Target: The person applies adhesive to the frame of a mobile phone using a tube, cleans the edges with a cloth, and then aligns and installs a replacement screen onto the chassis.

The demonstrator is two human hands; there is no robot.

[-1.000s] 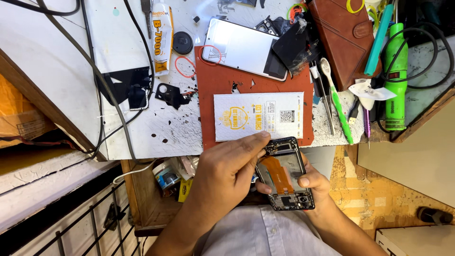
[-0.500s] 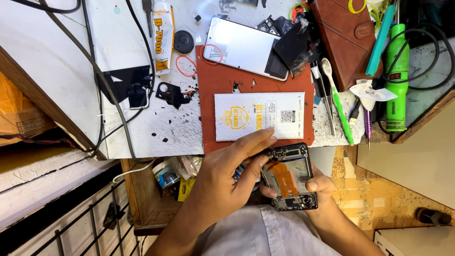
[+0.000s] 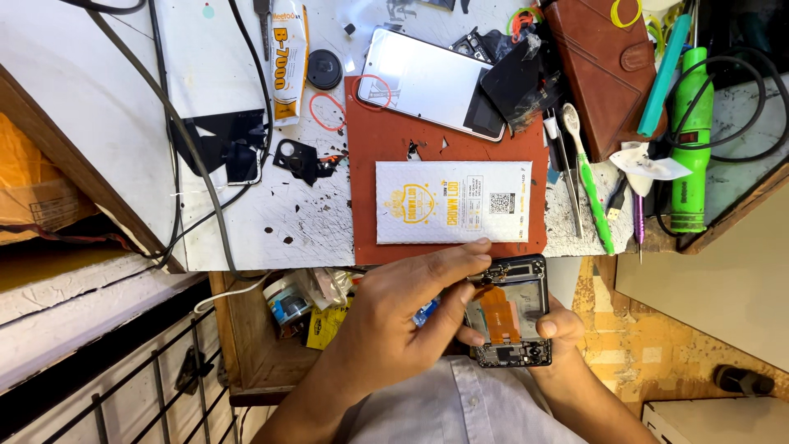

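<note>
While the right hand (image 3: 552,333) clasps the opened phone (image 3: 509,312), the left hand (image 3: 403,321) pinches near its far edge, so steady pressure seems advisable.

Two hands, left (image 3: 394,321) and right (image 3: 559,333), share one opened phone (image 3: 509,312). On the table (image 3: 99,107): one red mat (image 3: 444,140), one white packet (image 3: 452,201), one intact phone (image 3: 431,82), one glue tube (image 3: 289,62), one brown wallet (image 3: 604,70), one green toothbrush (image 3: 588,177), two red rubber bands (image 3: 329,111).
</note>
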